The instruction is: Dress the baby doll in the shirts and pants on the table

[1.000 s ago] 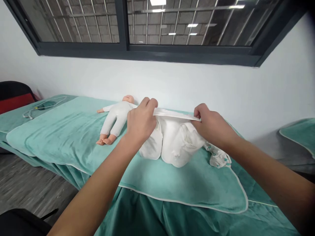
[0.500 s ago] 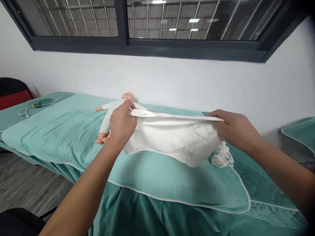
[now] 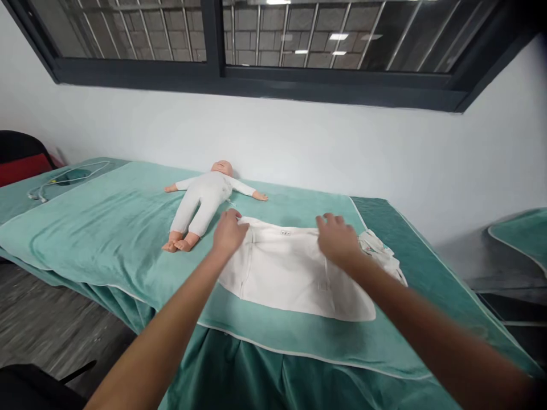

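Observation:
A white baby garment (image 3: pixel 290 273) lies spread flat on the teal towel (image 3: pixel 106 228) that covers the bed. My left hand (image 3: pixel 228 232) rests on the garment's upper left corner, fingers curled down against the cloth. My right hand (image 3: pixel 337 239) lies on its upper right part with the fingers stretched flat. A baby doll (image 3: pixel 200 202) in a white suit lies on its back just left of my left hand, arms spread, head toward the wall.
A second small patterned white cloth (image 3: pixel 382 253) is bunched at the garment's right edge. A cable (image 3: pixel 64 179) lies at the bed's far left near a red and black chair (image 3: pixel 21 159). The white wall runs behind the bed; another teal-covered bed (image 3: pixel 519 236) stands at right.
The garment was held up and stretched between both hands; it now lies flat on the towel, and both hands have come down onto its top edge.

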Demonstrator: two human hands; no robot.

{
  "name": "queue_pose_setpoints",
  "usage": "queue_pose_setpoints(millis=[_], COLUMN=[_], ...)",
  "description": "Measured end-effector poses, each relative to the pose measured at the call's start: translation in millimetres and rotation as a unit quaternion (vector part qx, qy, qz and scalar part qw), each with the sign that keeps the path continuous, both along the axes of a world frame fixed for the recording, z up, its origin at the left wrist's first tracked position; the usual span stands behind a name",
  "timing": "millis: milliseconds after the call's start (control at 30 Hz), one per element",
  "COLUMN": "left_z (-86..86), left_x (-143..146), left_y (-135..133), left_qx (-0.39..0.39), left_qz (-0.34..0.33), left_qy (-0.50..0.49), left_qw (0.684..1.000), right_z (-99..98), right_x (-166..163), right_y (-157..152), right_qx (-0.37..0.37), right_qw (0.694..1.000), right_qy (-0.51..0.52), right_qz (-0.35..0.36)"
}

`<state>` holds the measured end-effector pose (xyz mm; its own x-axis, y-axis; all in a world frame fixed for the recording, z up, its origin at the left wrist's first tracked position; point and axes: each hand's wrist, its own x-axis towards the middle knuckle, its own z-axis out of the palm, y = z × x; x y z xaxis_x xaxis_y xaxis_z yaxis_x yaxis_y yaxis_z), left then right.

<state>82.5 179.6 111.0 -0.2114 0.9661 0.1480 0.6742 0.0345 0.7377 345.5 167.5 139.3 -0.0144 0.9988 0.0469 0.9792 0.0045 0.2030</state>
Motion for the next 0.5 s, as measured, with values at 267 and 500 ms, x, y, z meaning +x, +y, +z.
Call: queue_pose_setpoints(millis=[267,500], left_z=[-63.5,-59.2], left_x=[58.0,81.7], left_y=[-15.0,7.0], left_qx=[0.022,-0.061], left_qz=[-0.173,-0.068], left_qy=[0.129,0.220], left_qw=[0.976,0.971], right_z=[-106.0,-107.4], right_x=[-28.6,-27.0], right_y=[-2.3,24.5], right_qx=[0.034,0.069], right_qw=[0.981,0.977], right_qy=[0.179,0.200], right_qz=[0.062,-0.035])
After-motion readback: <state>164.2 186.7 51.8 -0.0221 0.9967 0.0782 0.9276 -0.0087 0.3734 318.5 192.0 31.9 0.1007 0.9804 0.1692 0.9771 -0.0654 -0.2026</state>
